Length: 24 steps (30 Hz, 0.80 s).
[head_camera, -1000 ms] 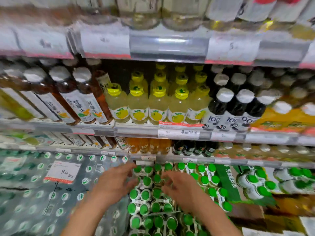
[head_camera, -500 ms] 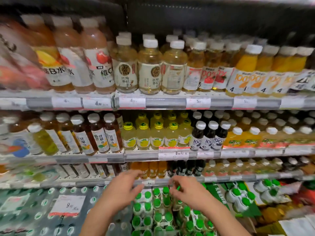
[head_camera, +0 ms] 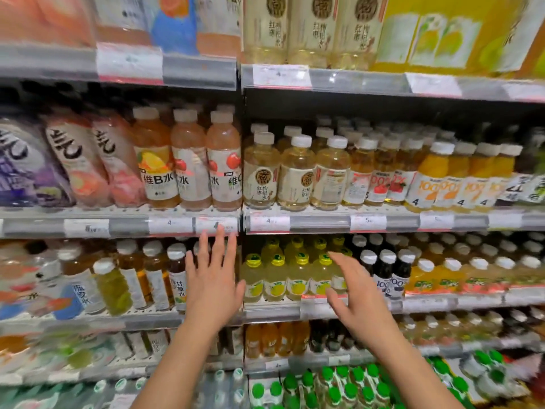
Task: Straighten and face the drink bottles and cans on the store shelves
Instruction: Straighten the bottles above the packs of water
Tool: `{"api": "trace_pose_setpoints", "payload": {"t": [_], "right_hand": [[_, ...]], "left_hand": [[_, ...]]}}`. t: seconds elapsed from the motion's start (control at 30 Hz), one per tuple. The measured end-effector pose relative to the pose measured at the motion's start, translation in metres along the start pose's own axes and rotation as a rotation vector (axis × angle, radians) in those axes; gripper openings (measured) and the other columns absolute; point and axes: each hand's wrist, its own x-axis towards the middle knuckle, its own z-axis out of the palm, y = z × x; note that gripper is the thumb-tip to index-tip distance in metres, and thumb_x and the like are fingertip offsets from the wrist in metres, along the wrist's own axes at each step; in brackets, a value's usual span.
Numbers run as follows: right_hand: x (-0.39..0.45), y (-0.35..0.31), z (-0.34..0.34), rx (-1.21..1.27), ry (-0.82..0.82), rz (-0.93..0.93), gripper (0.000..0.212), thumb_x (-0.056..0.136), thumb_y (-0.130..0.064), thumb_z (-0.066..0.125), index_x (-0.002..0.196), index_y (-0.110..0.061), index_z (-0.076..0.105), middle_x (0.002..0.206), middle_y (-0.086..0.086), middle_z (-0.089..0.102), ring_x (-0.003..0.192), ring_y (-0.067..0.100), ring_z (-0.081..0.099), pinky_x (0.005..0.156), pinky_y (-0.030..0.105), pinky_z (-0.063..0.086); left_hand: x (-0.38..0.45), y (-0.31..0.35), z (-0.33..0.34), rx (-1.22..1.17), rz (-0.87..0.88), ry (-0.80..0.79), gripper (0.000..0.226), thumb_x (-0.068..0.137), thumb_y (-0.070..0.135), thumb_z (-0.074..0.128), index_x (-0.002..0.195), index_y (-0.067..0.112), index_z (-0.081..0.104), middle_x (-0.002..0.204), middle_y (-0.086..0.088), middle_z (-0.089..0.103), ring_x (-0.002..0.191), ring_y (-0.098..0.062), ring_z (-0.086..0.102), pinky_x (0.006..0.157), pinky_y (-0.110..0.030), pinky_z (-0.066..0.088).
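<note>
**Both hands raised at the lemon-drink shelf, nothing held**

Left hand [head_camera: 213, 278] up in front of the shelf divider, fingers straight and spread, tips near a price tag [head_camera: 216, 225] on the shelf edge above. Right hand [head_camera: 355, 293] beside it, fingers loosely extended, in front of the yellow-capped bottles [head_camera: 290, 278]. Neither hand grips anything; contact with the bottles cannot be confirmed.

Step in hand, as I judge it: reaching in to start on this row. The yellow-capped bottles stand 4 or so across the front, upright, labels mostly forward, between the brown tea bottles [head_camera: 153, 278] on the left and the dark bottles [head_camera: 389, 276] on the right.

Next move likely calls for a hand closing around 1 bottle and turning or pulling it to the shelf lip [head_camera: 271, 309].

Room is tight: bottles touch side by side, the upper shelf sits close over the caps. One pale bottle [head_camera: 330, 175] a shelf up shows its back label.
</note>
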Motion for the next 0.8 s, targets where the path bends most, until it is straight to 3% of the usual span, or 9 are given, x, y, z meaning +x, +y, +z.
{"api": "trace_pose_setpoints", "payload": {"t": [0.07, 0.2, 0.37, 0.43, 0.67, 0.8], "right_hand": [[0.032, -0.009, -0.010, -0.127, 0.080, -0.102, 0.065, 0.096, -0.033, 0.059, 0.155, -0.019, 0.037, 0.157, 0.002, 0.039, 0.144, 0.018, 0.037, 0.118, 0.036, 0.033], [0.066, -0.021, 0.003, -0.393, -0.044, -0.137, 0.077, 0.093, -0.039, 0.060, 0.159, -0.019, 0.027, 0.164, 0.010, 0.027, 0.151, 0.031, 0.028, 0.118, 0.051, 0.035], [0.058, -0.014, 0.018, -0.488, -0.257, -0.073, 0.091, 0.097, -0.041, 0.056, 0.164, -0.022, -0.003, 0.166, 0.005, -0.030, 0.155, 0.026, -0.022, 0.125, 0.049, 0.022], [0.058, -0.014, 0.013, -0.472, -0.271, -0.081, 0.091, 0.098, -0.042, 0.055, 0.163, -0.023, -0.005, 0.162, 0.002, -0.037, 0.152, 0.024, -0.028, 0.125, 0.049, 0.023], [0.063, -0.034, 0.007, -0.432, -0.324, -0.033, 0.093, 0.093, -0.047, 0.058, 0.163, -0.029, -0.001, 0.167, 0.007, -0.027, 0.155, 0.029, -0.021, 0.120, 0.048, 0.032], [0.081, -0.055, -0.024, -0.324, -0.405, -0.003, 0.085, 0.094, -0.046, 0.061, 0.162, -0.032, 0.013, 0.169, 0.010, 0.008, 0.154, 0.033, 0.019, 0.115, 0.045, 0.040]], "left_hand": [[0.002, -0.004, 0.002, -0.014, -0.016, -0.027, 0.109, 0.088, 0.049, 0.064, 0.160, 0.022, -0.014, 0.166, 0.000, -0.026, 0.154, -0.033, -0.016, 0.122, -0.061, 0.017], [0.004, -0.001, -0.004, -0.035, -0.027, -0.043, 0.100, 0.093, 0.051, 0.053, 0.158, 0.027, -0.019, 0.163, 0.003, -0.033, 0.152, -0.030, -0.023, 0.124, -0.054, 0.014], [0.007, -0.001, -0.025, -0.069, -0.049, -0.135, 0.095, 0.094, 0.051, 0.051, 0.159, 0.031, -0.015, 0.163, 0.011, -0.027, 0.155, -0.023, -0.015, 0.125, -0.050, 0.016], [0.011, -0.003, -0.035, -0.041, -0.041, -0.191, 0.093, 0.094, 0.051, 0.050, 0.160, 0.032, -0.013, 0.163, 0.014, -0.025, 0.155, -0.022, -0.011, 0.126, -0.048, 0.016], [0.021, 0.002, -0.081, 0.031, -0.032, -0.407, 0.093, 0.092, 0.055, 0.051, 0.161, 0.031, -0.005, 0.168, 0.010, -0.011, 0.156, -0.028, -0.008, 0.125, -0.051, 0.015], [0.024, 0.000, -0.115, 0.090, 0.052, -0.363, 0.095, 0.091, 0.056, 0.056, 0.161, 0.033, -0.005, 0.168, 0.007, -0.014, 0.155, -0.027, -0.013, 0.126, -0.050, 0.012]]}}
